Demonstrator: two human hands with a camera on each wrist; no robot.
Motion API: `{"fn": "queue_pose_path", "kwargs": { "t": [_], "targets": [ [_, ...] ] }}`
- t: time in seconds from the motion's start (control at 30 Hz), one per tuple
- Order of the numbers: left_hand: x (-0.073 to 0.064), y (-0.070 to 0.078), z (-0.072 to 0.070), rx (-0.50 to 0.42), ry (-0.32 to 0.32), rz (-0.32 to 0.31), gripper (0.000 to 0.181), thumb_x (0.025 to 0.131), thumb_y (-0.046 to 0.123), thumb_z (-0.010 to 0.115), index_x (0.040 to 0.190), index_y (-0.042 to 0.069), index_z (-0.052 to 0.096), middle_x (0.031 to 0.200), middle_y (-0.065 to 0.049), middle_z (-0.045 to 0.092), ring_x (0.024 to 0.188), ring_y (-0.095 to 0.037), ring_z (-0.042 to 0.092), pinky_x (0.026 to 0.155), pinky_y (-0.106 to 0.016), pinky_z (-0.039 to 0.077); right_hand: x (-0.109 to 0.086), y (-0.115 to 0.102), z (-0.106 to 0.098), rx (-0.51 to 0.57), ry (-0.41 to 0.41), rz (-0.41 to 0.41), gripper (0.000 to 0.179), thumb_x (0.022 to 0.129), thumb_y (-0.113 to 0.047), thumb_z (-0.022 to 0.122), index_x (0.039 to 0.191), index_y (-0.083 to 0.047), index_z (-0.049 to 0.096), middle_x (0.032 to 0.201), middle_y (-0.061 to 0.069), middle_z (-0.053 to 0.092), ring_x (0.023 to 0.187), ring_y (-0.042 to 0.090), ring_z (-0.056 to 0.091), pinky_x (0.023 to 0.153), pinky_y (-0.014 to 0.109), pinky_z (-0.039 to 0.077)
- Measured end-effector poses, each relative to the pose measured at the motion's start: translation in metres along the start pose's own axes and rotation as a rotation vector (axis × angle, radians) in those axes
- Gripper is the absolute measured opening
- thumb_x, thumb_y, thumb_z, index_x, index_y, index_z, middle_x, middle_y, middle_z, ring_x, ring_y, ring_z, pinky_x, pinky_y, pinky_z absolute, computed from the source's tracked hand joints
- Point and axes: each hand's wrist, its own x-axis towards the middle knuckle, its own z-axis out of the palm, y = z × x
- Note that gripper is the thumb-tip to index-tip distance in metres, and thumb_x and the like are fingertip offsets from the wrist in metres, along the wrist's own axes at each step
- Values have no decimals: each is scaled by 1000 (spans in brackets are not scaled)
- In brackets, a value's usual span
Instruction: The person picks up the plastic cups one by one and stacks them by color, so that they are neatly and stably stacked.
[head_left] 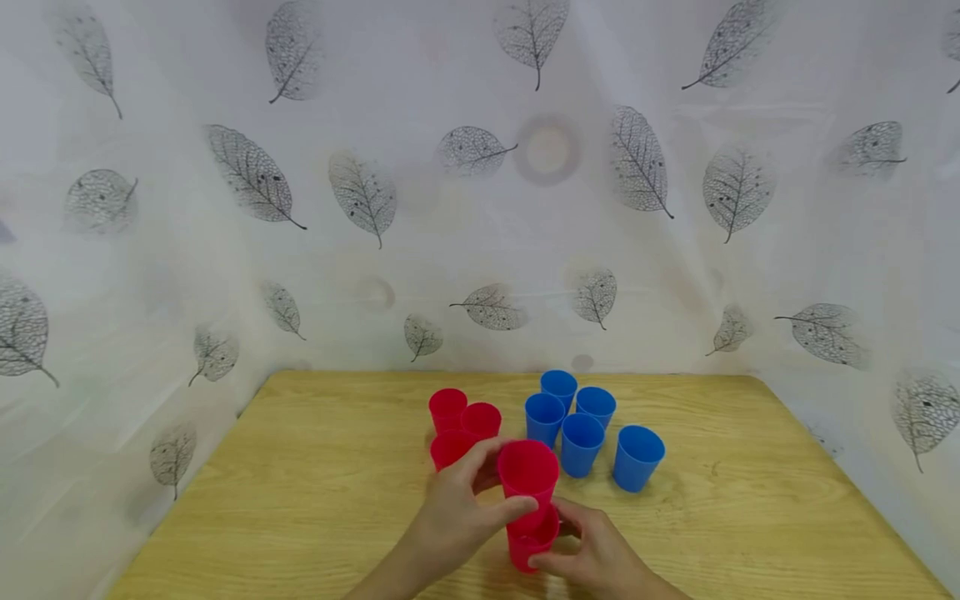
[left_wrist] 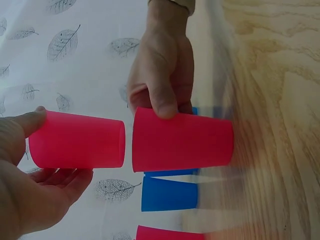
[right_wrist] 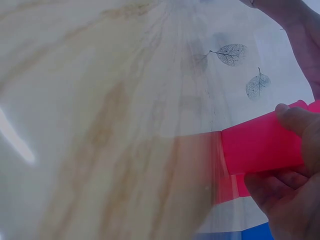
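My left hand [head_left: 461, 512] grips a red cup [head_left: 528, 468] upright, thumb on the near side and fingers around the far side. Right below it, my right hand [head_left: 600, 550] holds a second red cup [head_left: 531, 550] by its side, mouth up. The left wrist view shows a narrow gap between the upper cup's base [left_wrist: 102, 142] and the lower cup's rim [left_wrist: 142, 142]. The lower cup's base is at the wooden tabletop [left_wrist: 280, 125]. In the right wrist view, the right thumb and fingers [right_wrist: 292, 120] clasp that lower red cup [right_wrist: 260, 145].
Beyond the left hand, three more red cups [head_left: 448, 408] stand in a cluster, one partly hidden by the fingers. Several blue cups [head_left: 582, 442] stand bunched behind the right hand, with one blue cup [head_left: 637, 458] apart on the right. A leaf-printed curtain [head_left: 480, 233] surrounds the table.
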Motion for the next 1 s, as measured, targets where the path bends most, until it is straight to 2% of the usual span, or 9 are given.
{"fn": "queue_pose_path", "kwargs": {
  "t": [0.2,0.37,0.6,0.83,1.0],
  "targets": [
    [0,-3,5,-14,-36,-26,62,88,25,85,143,13,56,130,2,65,122,-25,61,101,-45,56,-1,0,1,-37,3,-54,54,94,-20,79,142,-10,59,127,-1,69,111,13,66,94,21,54],
    [0,-6,6,-4,-36,-31,62,89,25,84,142,12,56,130,2,65,123,-25,61,104,-50,53,-2,-1,1,-51,3,-66,53,93,-19,80,142,-12,59,126,-2,70,110,12,66,94,21,54],
    [-1,-12,10,-21,-33,-82,65,87,21,86,143,11,54,133,0,64,125,-27,60,103,-48,54,-1,-2,0,-61,6,-64,52,93,-21,80,140,-12,60,127,-3,70,111,12,66,94,20,53],
    [-2,-17,14,-10,-40,-74,66,86,20,87,143,12,54,132,1,63,125,-25,60,101,-37,55,-2,-3,0,-77,10,-68,50,94,-24,79,139,-14,61,129,-4,70,115,13,65,95,20,53],
    [-3,-19,15,-13,-43,-73,65,86,20,87,142,13,54,131,2,63,124,-24,59,101,-37,56,-2,-1,0,-83,9,-61,49,94,-26,79,139,-15,62,128,-4,70,115,13,65,95,20,53]
  ]
}}
